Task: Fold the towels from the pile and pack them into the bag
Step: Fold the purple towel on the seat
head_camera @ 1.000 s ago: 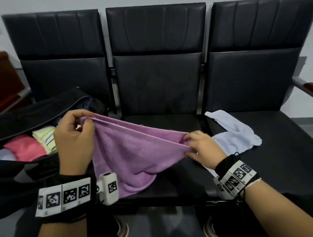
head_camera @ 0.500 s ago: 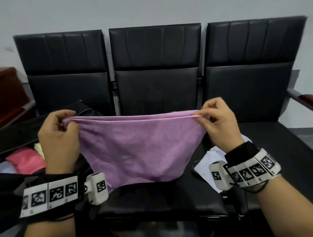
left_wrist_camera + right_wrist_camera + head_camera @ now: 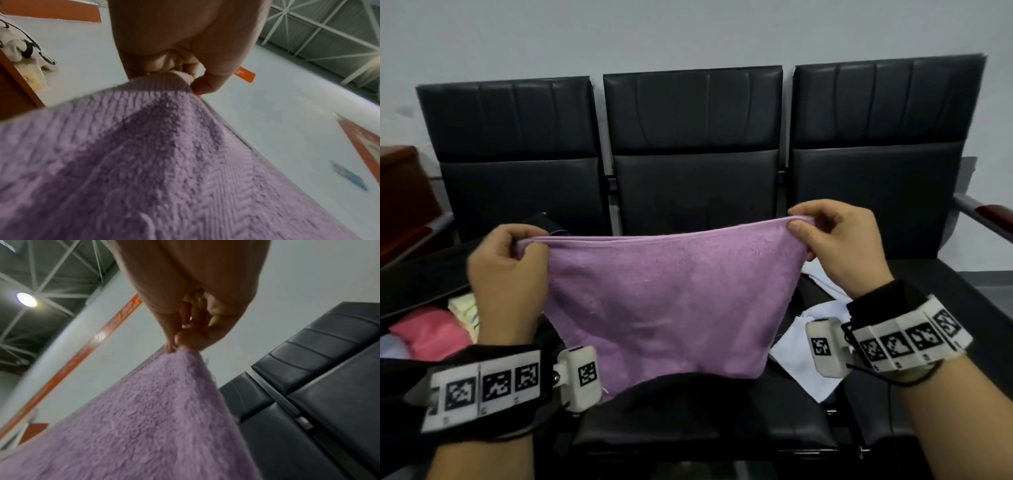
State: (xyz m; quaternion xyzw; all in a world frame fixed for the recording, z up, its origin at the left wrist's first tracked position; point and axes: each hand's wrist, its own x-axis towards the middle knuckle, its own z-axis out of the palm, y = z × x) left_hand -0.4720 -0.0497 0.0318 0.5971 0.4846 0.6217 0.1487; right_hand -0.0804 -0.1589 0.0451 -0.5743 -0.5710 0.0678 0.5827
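A purple towel [image 3: 671, 301] hangs doubled over the middle seat, its top edge stretched level between my hands. My left hand [image 3: 517, 250] pinches the towel's left corner [image 3: 180, 81], and my right hand [image 3: 808, 226] pinches the right corner [image 3: 180, 352]. The towel's lower edge hangs just above the seat. The open black bag [image 3: 424, 274] lies on the left seat; folded pink [image 3: 428, 332] and pale yellow [image 3: 464, 308] towels lie inside it. A white towel [image 3: 801, 353] lies on the seat at the right, partly hidden by my right wrist.
A row of three black padded seats [image 3: 691, 185] stands against a pale wall. A metal armrest with a dark red pad [image 3: 986, 216] juts out at the far right. A dark red piece of furniture [image 3: 400, 192] stands at the left edge.
Both hands have risen and drawn apart with the purple towel, so its top edge went from slanted and slack to level and taut. The right hand rose most.
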